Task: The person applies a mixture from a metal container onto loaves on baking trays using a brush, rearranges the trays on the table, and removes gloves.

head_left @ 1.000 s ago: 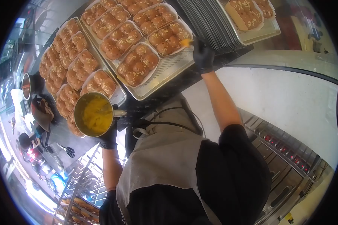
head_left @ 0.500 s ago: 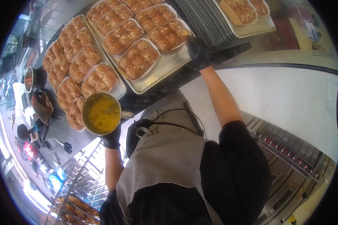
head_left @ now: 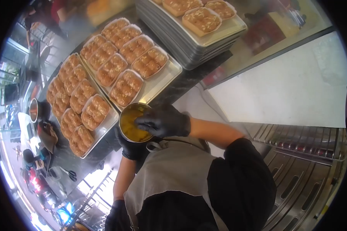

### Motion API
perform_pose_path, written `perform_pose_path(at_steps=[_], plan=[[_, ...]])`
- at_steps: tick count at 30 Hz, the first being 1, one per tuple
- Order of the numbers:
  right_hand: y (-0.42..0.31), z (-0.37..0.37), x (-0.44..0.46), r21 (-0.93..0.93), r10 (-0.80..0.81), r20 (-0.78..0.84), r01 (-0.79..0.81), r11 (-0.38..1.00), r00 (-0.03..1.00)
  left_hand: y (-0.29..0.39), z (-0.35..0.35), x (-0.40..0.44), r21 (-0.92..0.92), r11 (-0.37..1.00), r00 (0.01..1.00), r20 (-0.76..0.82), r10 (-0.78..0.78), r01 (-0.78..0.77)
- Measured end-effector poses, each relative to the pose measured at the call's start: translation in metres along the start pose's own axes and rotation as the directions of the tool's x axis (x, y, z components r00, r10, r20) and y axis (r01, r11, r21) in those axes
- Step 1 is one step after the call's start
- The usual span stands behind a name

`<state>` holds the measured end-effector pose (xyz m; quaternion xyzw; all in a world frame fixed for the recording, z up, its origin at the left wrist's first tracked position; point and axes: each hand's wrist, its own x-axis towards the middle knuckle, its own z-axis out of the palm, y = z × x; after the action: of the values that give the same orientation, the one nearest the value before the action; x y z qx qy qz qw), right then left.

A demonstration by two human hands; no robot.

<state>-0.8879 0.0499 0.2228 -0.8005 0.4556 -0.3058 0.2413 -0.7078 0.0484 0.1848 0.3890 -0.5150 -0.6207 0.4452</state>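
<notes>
My left hand (head_left: 130,149), in a black glove, supports a round metal pot (head_left: 122,131) from below and its near side, just in front of the apron. Inside the pot is a soft yellow spread (head_left: 129,120). My right hand (head_left: 166,121), also in a black glove, reaches over the pot's rim. Its fingers are drawn together at the spread, and whatever they hold is hidden. Beyond the pot, nut-topped buns in white paper cases, such as the nearest bun (head_left: 126,88), sit in rows on a perforated metal tray (head_left: 166,72).
A second tray (head_left: 111,118) of buns lies to the left on the dark counter (head_left: 104,148). At the back right rises a tall stack of trays (head_left: 169,34), with buns on top. Scissors (head_left: 71,174) lie at the left. A metal rack (head_left: 297,144) stands at the right.
My right hand has come back from the buns' far right corner to the pot. The pot now sits further right, nearer the body. The view has shifted.
</notes>
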Motion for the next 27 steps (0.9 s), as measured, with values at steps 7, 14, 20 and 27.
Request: perform_pose_path(at_steps=[7, 14, 20, 27], plan=[[0.014, -0.115, -0.039, 0.163, -0.182, -0.142, 0.205, 0.965, 0.973, -0.046, 0.068, 0.021, -0.711, 0.669, 0.967, 0.249, -0.049, 0.217], [0.067, -0.194, -0.120, 0.526, 0.175, -0.111, -0.092, 0.846, 0.978, -0.061, 0.190, 0.021, -0.786, 0.482, 0.915, 0.259, -0.310, 0.386], [0.081, -0.264, -0.137, 0.492, 0.361, -0.238, -0.209, 0.845, 0.902, -0.065, 0.260, 0.038, -0.877, 0.379, 0.947, 0.216, -0.238, 0.295], [0.164, -0.301, -0.089, 0.251, 0.176, -0.413, -0.074, 0.965, 0.894, -0.032, 0.249, 0.099, -0.890, 0.433, 0.989, 0.139, -0.044, 0.145]])
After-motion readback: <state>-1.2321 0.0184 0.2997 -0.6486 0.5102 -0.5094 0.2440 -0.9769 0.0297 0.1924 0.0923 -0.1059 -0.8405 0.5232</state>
